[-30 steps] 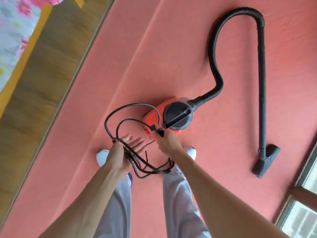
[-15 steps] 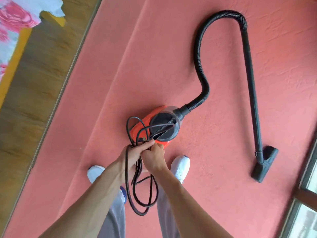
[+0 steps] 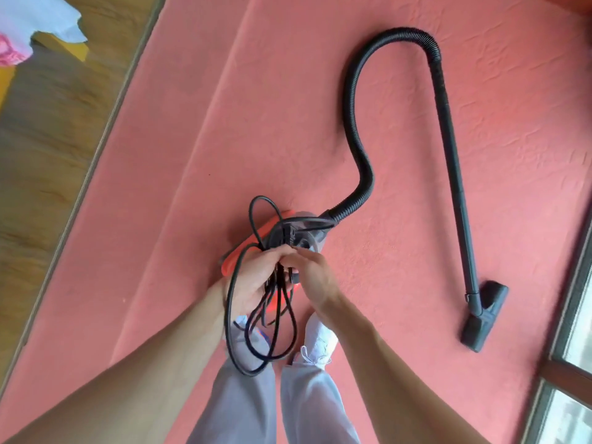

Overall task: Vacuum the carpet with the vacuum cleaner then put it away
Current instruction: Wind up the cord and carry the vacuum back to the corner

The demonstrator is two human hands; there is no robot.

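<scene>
From the head camera, looking straight down, the left hand (image 3: 256, 277) has its fingers curled round a bundle of black power cord (image 3: 253, 318), whose loops hang below the palm and rise above the knuckles. The right hand (image 3: 315, 277) is pressed in against the same bundle from the other side — its fingers are bent at the cord, though whether they actually pinch a strand is hard to tell. Just beyond the hands the orange vacuum cleaner (image 3: 237, 256) sits on the pink carpet (image 3: 179, 129), partly hidden by them. Its ribbed black hose (image 3: 352, 107) arcs up and over into a straight wand (image 3: 455, 174) that ends in the floor nozzle (image 3: 485, 318), lying flat near a window frame (image 3: 573, 315). White shoes (image 3: 320, 339) stand on the carpet — wooden floor (image 3: 48, 129) runs along its left edge.
</scene>
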